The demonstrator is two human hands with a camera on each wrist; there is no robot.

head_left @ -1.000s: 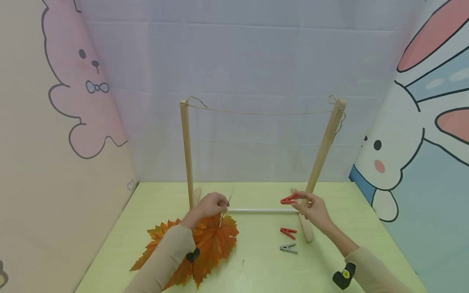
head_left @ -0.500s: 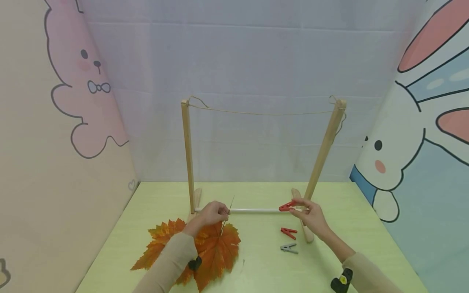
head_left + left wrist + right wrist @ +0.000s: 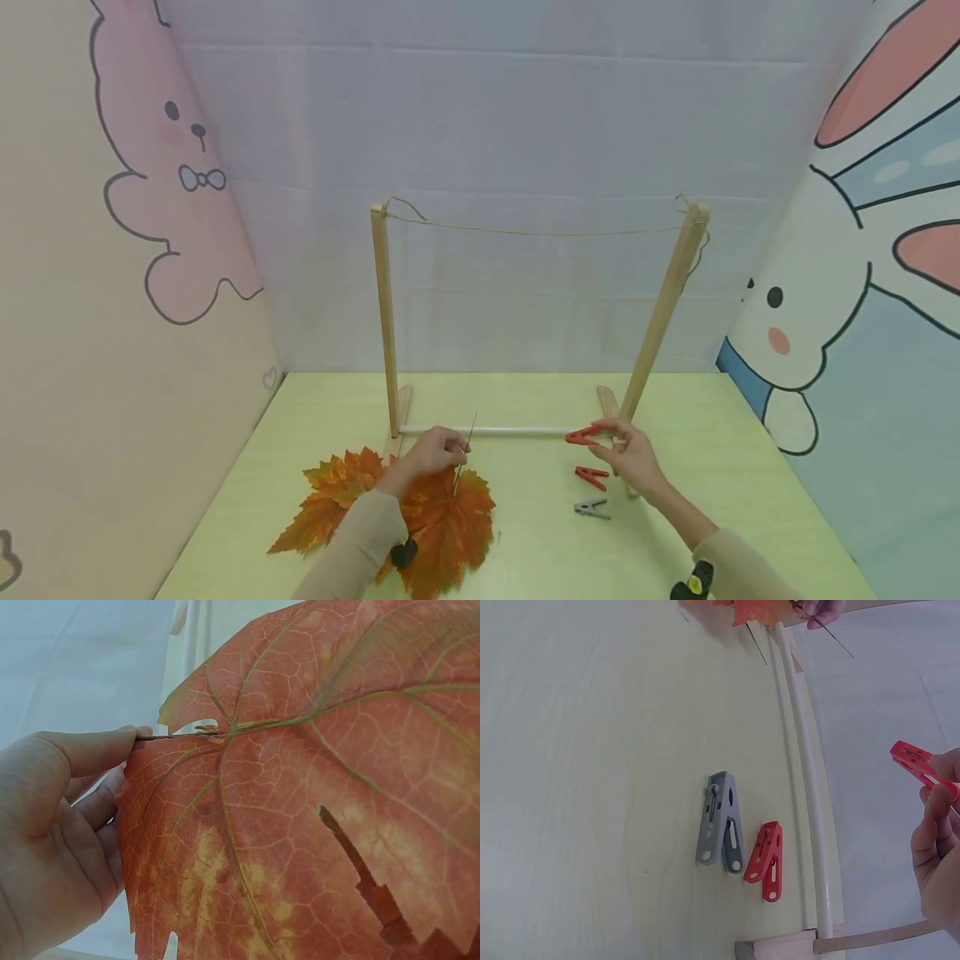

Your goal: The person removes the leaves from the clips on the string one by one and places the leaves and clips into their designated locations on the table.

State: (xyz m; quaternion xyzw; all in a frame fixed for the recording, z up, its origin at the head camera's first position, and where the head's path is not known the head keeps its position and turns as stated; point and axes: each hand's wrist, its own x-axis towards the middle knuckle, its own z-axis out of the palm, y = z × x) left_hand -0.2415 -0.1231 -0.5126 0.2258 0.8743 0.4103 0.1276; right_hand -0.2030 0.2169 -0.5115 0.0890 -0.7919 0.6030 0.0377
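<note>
My left hand [image 3: 437, 450] pinches the thin stem of an orange artificial maple leaf [image 3: 450, 525], whose blade hangs towards the near side. In the left wrist view, thumb and fingers meet on the stem right beside the veined leaf [image 3: 300, 772]. My right hand [image 3: 628, 457] holds a red clothespin [image 3: 581, 436] by its handle end, the nose pointing left towards the leaf. Seen from the right wrist, this clothespin [image 3: 913, 756] is between thumb and fingers, apart from the leaf.
Another maple leaf [image 3: 330, 492] lies at left, partly behind the left forearm. A second red clothespin [image 3: 592, 477] and a grey one [image 3: 592, 508] lie on the table. Behind the hands stands a wooden frame [image 3: 385, 325] with a white bottom bar [image 3: 517, 432] and a string [image 3: 525, 232] across its top.
Both hands have come lower and nearer, the left with the leaf and the right with the red clothespin. The right hand has also shifted a little left.
</note>
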